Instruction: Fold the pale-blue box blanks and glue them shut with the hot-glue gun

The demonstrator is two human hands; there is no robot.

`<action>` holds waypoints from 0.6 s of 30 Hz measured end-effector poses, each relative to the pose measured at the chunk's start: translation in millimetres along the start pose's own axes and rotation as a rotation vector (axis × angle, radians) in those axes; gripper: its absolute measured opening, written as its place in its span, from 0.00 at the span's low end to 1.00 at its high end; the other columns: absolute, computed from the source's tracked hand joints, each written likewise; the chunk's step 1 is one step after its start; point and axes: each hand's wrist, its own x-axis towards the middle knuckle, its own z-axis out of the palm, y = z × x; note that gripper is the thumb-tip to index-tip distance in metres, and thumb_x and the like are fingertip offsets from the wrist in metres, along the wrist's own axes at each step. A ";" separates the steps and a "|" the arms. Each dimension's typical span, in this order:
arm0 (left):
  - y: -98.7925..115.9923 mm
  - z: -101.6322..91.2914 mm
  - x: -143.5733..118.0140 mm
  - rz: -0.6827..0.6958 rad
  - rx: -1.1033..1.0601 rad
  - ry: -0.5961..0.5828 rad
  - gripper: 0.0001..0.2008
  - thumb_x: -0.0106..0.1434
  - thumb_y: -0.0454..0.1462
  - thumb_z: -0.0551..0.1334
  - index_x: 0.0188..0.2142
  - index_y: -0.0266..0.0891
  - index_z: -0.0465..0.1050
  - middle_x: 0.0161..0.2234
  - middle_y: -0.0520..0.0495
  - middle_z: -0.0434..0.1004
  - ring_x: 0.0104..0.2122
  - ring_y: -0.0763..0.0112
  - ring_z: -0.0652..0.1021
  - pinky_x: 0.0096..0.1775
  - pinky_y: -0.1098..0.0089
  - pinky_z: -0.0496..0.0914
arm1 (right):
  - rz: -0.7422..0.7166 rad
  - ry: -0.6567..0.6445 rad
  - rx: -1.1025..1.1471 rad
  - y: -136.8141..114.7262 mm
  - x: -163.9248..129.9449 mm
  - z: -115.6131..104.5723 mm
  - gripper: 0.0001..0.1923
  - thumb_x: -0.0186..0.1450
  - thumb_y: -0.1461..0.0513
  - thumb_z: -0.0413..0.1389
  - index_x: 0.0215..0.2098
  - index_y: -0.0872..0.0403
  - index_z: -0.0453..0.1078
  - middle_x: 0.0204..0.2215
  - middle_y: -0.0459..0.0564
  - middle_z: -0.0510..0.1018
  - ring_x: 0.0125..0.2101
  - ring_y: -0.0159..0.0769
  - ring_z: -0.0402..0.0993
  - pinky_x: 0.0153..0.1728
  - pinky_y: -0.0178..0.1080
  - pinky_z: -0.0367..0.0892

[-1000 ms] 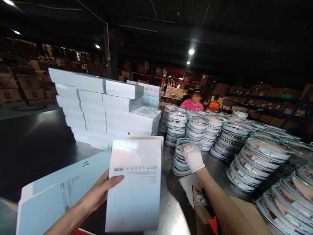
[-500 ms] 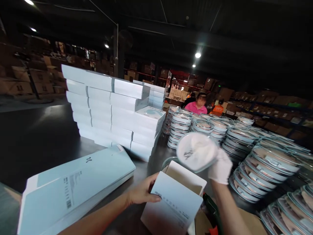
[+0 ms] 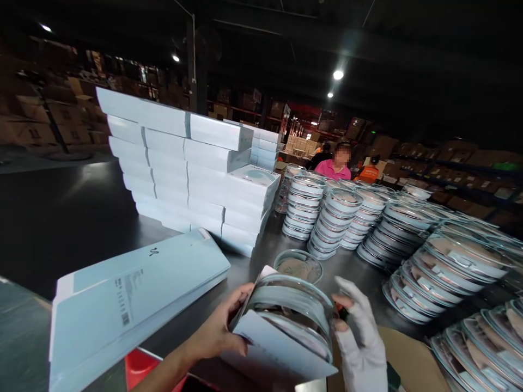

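My bare left hand grips the left side of an open pale blue box held low in front of me. A stack of round clear-lidded containers sits in the box's mouth. My right hand, in a white glove, rests against the right side of that stack. Just beyond, a single round lidded container lies on the dark metal table.
Flat folded blue boxes lie at my left. A tall wall of closed boxes stands behind them. Several stacks of round containers cover the right side. A person in pink works at the far end. Brown cardboard lies near my right arm.
My right hand took containers from a stack and brought them down into the box. My left hand turned the box from upright to tilted, mouth open towards the right.
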 end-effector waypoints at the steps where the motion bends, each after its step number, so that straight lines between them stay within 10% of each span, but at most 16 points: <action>1: -3.3 0.1 -4.0 -0.006 -0.006 0.017 0.56 0.37 0.59 0.79 0.63 0.46 0.62 0.57 0.40 0.73 0.61 0.38 0.68 0.63 0.47 0.58 | 0.019 0.067 0.052 12.0 -13.0 1.3 0.12 0.67 0.49 0.61 0.47 0.39 0.74 0.60 0.46 0.73 0.60 0.47 0.68 0.61 0.50 0.64; 5: -9.8 1.4 -17.4 0.078 0.072 0.120 0.59 0.43 0.61 0.76 0.69 0.51 0.52 0.62 0.36 0.69 0.62 0.37 0.69 0.63 0.43 0.60 | 0.170 0.047 0.312 44.5 -52.6 15.0 0.31 0.58 0.35 0.61 0.52 0.40 0.73 0.58 0.51 0.77 0.61 0.56 0.70 0.60 0.55 0.66; 8: -4.1 8.4 -24.2 0.195 0.256 0.146 0.46 0.54 0.65 0.66 0.65 0.46 0.64 0.69 0.35 0.58 0.68 0.33 0.60 0.65 0.43 0.57 | 0.324 -0.094 0.230 38.0 -71.3 33.5 0.44 0.57 0.32 0.57 0.62 0.48 0.70 0.59 0.60 0.76 0.61 0.64 0.69 0.60 0.58 0.67; 14: -2.3 28.1 -24.5 0.235 0.351 0.442 0.20 0.74 0.52 0.51 0.54 0.46 0.68 0.70 0.39 0.56 0.69 0.45 0.61 0.65 0.49 0.61 | 0.507 0.007 0.050 4.2 -80.1 77.5 0.36 0.73 0.47 0.48 0.74 0.46 0.44 0.68 0.54 0.66 0.61 0.50 0.71 0.56 0.45 0.73; 18: -1.3 18.2 -26.6 0.132 0.333 0.487 0.13 0.76 0.47 0.51 0.54 0.48 0.65 0.72 0.41 0.51 0.69 0.50 0.61 0.65 0.49 0.60 | 0.403 0.080 0.070 17.3 -71.3 47.9 0.39 0.72 0.48 0.50 0.74 0.43 0.36 0.72 0.54 0.58 0.65 0.46 0.66 0.58 0.48 0.70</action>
